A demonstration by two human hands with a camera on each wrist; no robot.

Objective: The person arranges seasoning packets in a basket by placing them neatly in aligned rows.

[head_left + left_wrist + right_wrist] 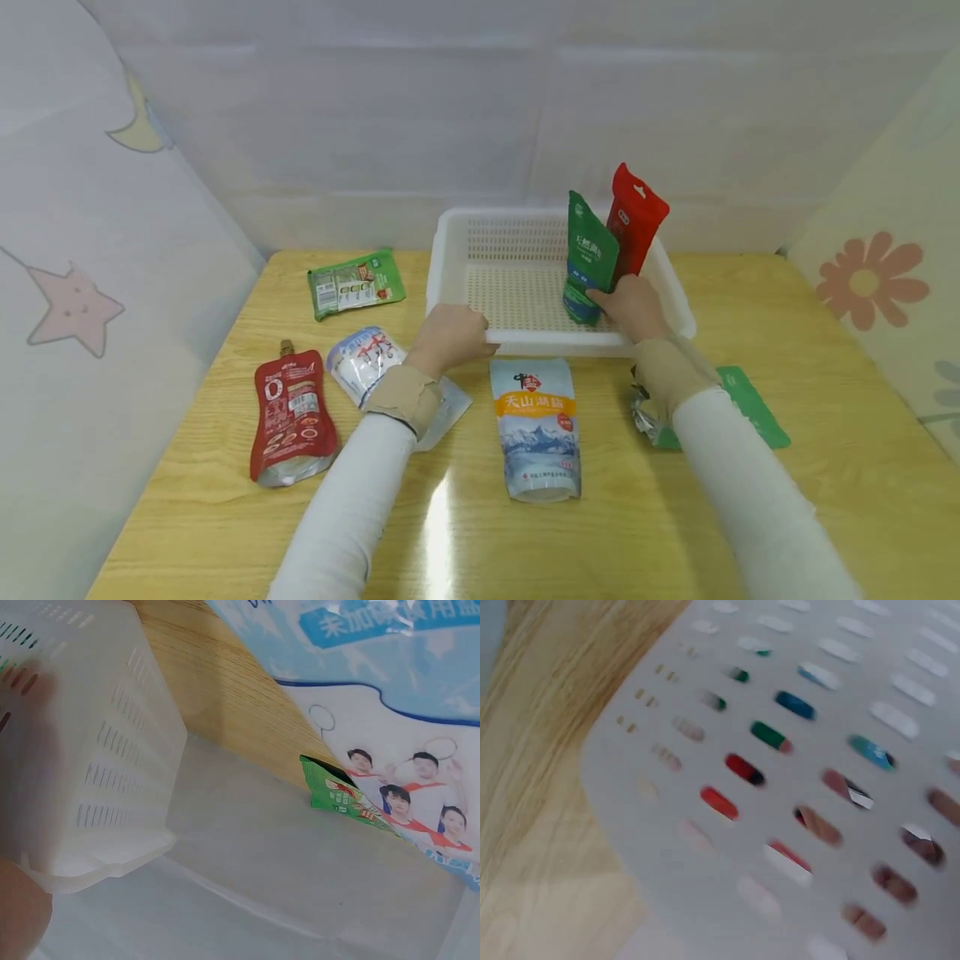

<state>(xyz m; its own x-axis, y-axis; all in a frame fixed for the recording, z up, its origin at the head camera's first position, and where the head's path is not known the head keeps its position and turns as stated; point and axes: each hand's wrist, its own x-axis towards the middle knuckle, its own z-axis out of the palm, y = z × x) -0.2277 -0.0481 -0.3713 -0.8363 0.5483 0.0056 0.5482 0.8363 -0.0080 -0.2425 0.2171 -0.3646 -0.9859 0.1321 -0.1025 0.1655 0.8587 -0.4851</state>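
At the front rim of a white perforated plastic basket point(558, 342), my left hand point(452, 337) grips the edge. The left wrist view has the basket's slotted side wall point(112, 765) close up, with part of a finger at the rim. Inside the basket's right end, my right hand point(633, 307) holds a green pouch point(588, 250) low on its side, thumb across its front. A red packet point(633, 221) stands upright just behind that pouch. Through the slots in the right wrist view show bits of red, green and fingers; most of the hand is hidden there.
Before the basket lies a blue-and-orange salt pouch point(536, 433). To the left are a white-and-blue pouch point(367, 358) partly under my left forearm, a red spouted pouch point(294, 417) and a green packet point(356, 283). Another green package point(753, 408) lies partly beneath my right forearm.
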